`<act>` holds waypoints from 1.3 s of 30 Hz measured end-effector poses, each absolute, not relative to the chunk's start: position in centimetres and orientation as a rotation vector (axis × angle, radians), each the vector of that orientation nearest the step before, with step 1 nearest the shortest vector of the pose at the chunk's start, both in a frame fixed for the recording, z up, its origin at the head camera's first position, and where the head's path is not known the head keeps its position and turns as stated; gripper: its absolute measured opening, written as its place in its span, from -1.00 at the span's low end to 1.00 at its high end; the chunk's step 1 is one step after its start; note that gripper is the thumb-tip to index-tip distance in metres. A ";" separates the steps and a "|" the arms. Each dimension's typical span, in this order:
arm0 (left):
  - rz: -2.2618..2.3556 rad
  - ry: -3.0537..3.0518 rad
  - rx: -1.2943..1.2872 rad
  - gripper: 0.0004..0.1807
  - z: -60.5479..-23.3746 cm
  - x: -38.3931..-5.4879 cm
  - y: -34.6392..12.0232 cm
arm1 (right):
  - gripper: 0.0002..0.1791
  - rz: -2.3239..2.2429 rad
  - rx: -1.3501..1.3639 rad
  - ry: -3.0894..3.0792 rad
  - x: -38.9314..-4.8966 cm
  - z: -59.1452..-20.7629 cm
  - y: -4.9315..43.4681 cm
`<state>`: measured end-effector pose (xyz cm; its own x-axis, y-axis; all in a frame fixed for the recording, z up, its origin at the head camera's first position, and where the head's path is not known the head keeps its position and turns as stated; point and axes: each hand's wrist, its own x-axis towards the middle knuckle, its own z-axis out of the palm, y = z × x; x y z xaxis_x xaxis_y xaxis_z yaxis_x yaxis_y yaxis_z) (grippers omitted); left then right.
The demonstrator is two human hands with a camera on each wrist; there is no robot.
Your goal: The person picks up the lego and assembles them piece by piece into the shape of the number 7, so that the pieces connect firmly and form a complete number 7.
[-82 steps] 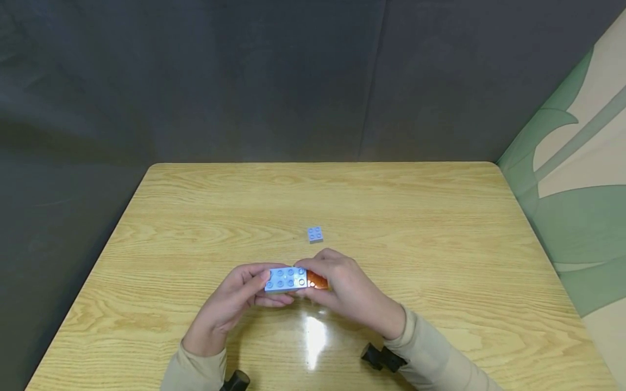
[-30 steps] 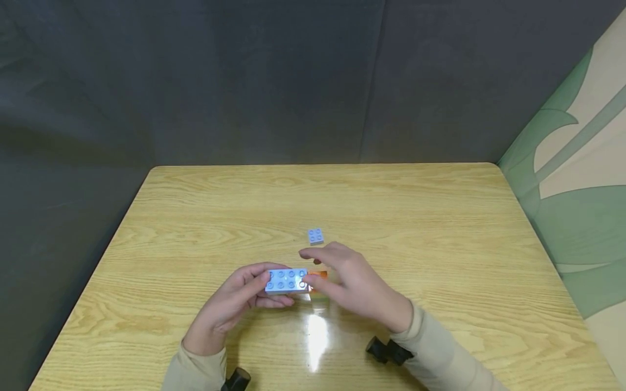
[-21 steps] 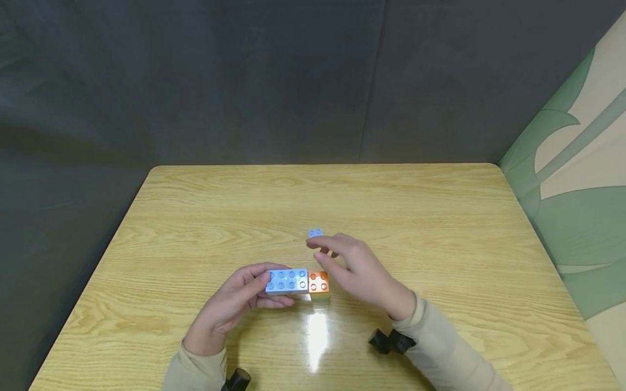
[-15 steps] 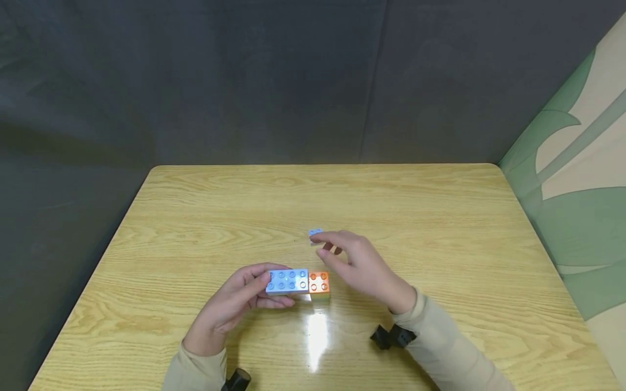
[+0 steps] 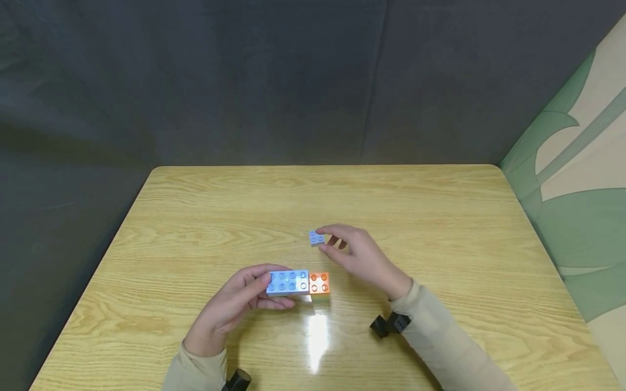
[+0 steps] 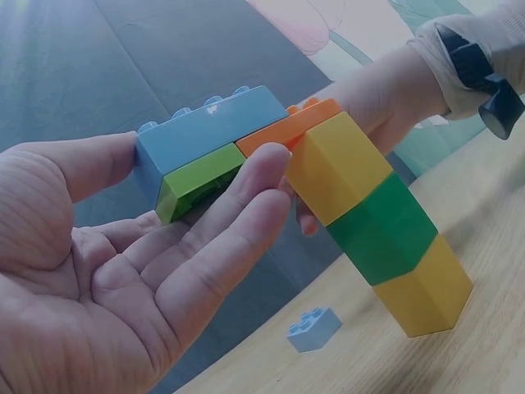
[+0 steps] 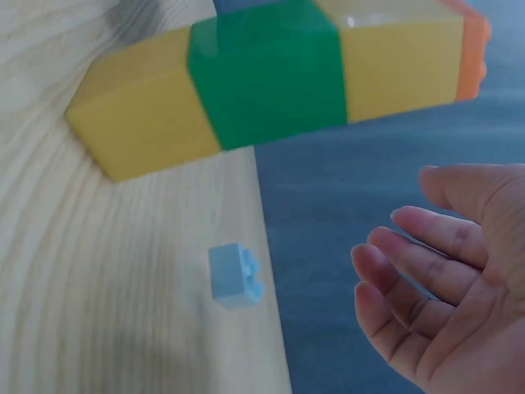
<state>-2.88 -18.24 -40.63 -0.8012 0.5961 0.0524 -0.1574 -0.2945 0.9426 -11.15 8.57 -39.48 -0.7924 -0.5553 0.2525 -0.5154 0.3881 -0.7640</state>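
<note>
My left hand [image 5: 235, 298] pinches the end of a long blue brick [image 5: 288, 282], thumb on top and fingers beneath. Under it sits a light green brick [image 6: 201, 176]. Beside the blue brick, a thin orange brick [image 5: 319, 283] caps a column of yellow [image 6: 343, 168], dark green [image 6: 384, 230] and yellow [image 6: 426, 295] bricks, whose foot appears to be on the table. My right hand [image 5: 359, 255] hovers by a small blue four-stud brick [image 5: 316, 239], thumb and fingers apart. The right wrist view shows a gap between that hand and the small brick [image 7: 234, 275].
The wooden table [image 5: 195, 206] reaches back to a dark curtain [image 5: 269, 81]. A green and beige patterned cloth [image 5: 582, 228] hangs along the right side. Black wrist cameras [image 5: 390, 325] are strapped at both sleeves.
My right hand has let go of the orange end of the brick build and moved forward to the small blue brick. The left hand keeps its hold, almost unmoved.
</note>
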 end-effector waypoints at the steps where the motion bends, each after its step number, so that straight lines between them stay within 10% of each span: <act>1: 2.129 1.480 0.560 -0.61 -40.6 -2.9 -18.2 | -0.68 -1.395 -0.989 2.577 -11.3 -39.6 8.6; 39: 2.147 1.475 0.608 -0.59 -40.6 -2.8 -18.2 | -0.53 -1.302 -0.811 2.582 -14.3 -43.7 8.2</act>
<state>-2.80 -18.16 -40.62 -0.7952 0.5985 0.0971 -0.1241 -0.3175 0.9401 -14.25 8.25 -43.71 -0.8452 -0.5221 0.1143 -0.4025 0.4809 -0.7790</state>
